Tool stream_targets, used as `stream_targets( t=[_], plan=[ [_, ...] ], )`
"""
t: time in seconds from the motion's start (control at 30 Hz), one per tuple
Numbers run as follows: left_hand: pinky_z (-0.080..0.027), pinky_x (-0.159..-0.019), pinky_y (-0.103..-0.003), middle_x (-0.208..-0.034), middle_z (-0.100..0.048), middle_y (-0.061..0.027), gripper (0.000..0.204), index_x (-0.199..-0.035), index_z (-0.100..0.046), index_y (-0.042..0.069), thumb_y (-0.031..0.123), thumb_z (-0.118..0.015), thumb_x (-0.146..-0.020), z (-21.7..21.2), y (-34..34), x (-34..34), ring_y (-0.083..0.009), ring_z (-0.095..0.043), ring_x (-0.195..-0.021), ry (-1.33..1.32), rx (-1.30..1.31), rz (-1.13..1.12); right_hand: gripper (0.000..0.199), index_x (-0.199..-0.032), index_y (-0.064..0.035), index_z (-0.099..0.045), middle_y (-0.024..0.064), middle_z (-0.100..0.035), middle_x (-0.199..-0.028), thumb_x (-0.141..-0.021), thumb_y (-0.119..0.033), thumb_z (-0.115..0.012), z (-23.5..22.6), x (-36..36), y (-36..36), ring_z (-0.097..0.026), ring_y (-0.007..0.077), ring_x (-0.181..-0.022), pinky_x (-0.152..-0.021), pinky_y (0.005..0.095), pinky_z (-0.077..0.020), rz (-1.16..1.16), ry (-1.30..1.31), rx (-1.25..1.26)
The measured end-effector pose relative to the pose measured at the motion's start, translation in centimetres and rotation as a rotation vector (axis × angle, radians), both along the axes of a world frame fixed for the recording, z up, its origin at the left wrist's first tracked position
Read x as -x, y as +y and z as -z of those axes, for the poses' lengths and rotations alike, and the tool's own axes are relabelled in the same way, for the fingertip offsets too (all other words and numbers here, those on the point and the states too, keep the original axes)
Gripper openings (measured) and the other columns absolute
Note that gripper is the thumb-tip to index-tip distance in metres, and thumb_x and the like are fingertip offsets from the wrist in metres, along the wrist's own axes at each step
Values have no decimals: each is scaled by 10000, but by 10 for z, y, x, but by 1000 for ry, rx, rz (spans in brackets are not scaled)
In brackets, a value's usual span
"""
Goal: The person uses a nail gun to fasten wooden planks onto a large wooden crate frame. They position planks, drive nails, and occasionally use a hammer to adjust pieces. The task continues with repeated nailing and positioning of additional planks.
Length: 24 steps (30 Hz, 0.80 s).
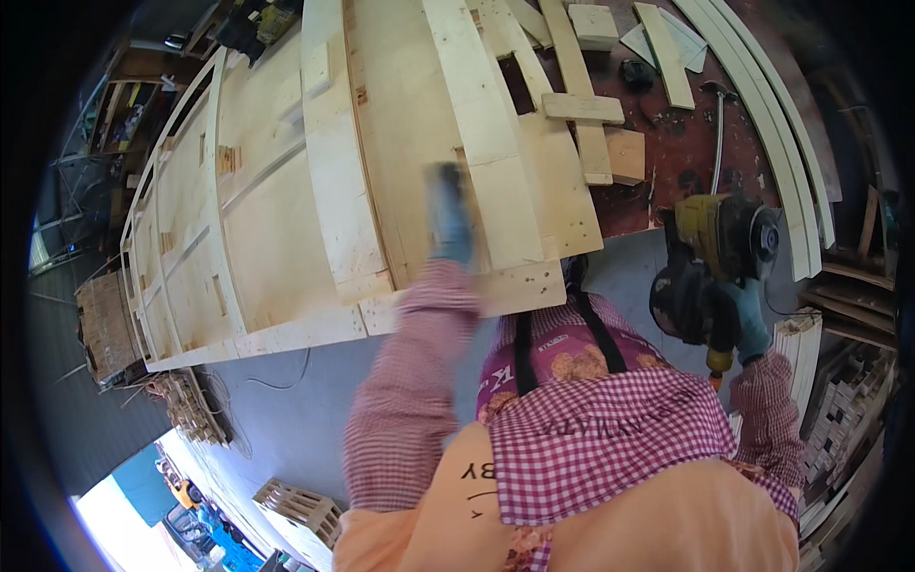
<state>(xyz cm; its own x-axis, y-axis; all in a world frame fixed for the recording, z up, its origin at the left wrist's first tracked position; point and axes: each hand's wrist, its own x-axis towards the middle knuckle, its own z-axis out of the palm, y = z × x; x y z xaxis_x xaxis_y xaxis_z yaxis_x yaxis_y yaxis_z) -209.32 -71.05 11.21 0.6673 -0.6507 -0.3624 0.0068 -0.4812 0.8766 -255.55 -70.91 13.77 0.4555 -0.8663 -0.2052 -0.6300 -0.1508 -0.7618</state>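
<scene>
At my right side, my gloved right hand [749, 319] is wrapped round the handle of a yellow and black nail gun [703, 229] with a round drum magazine. The nail gun is held beside the bench edge, apart from the wood. My left hand [450, 214], in a blue glove, is stretched forward over a large pale wooden panel [405, 105]. Motion smears its fingers, and whether it touches the panel is unclear. Long boards frame the panel, among them a wide plank [491, 162] just right of my left hand.
A hammer [719, 138] lies on the dark red bench top [677, 153], near loose wood strips [664, 57] and blocks [624, 157]. Long boards [777, 124] run along the right. Another power tool [257, 27] rests at the panel's far left. Stacked wood [839, 429] stands lower right.
</scene>
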Motion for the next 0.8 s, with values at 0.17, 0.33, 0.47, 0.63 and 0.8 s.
stream_targets(
  t=[0.17,0.33,0.47,0.63,0.8],
  plan=[
    [-356,-1044,-347,-1352,-463,-199,682,-1365,-386,13,556,-285,-964,11,-3,-9,-334,-481,-1200,710,282,81,272,-1048,0,-589,154,-586,-1018,-781,-43,-614,-22,17,18,-594,261,-936,-793,355,-489,-55,135,-32],
    [-310,-1086,-327,-1396,-415,-181,701,-1388,-329,-13,547,-283,-969,35,-15,-13,-310,-431,-1262,99,143,25,424,-1177,10,-505,104,-607,-1000,-780,-83,-621,-28,-4,35,-599,196,-881,-761,325,-505,361,-262,-257],
    [-272,-1098,-325,-1426,-371,-161,732,-1398,-328,1,585,-284,-958,18,-3,-17,-255,-382,-1292,322,353,199,373,-1125,15,-535,89,-622,-925,-775,-82,-622,-92,-24,-4,-612,193,-833,-713,290,-511,-275,136,170],
    [-243,-1118,-401,-1436,-352,-163,592,-1428,-249,5,424,-281,-1010,-15,47,-39,-273,-343,-1330,-106,809,-74,132,-925,27,-578,100,-625,-804,-855,-82,-556,-171,-101,-25,-612,179,-646,-548,307,-488,192,-90,-493],
    [-214,-1115,-394,-1436,-331,-214,522,-1411,-242,-62,247,-346,-1003,-43,132,-57,-298,-323,-1341,-478,794,-303,226,-1023,28,-573,104,-622,-773,-904,-165,-567,-216,-186,-53,-597,184,-679,-613,313,-488,-322,262,-323]
  ],
)
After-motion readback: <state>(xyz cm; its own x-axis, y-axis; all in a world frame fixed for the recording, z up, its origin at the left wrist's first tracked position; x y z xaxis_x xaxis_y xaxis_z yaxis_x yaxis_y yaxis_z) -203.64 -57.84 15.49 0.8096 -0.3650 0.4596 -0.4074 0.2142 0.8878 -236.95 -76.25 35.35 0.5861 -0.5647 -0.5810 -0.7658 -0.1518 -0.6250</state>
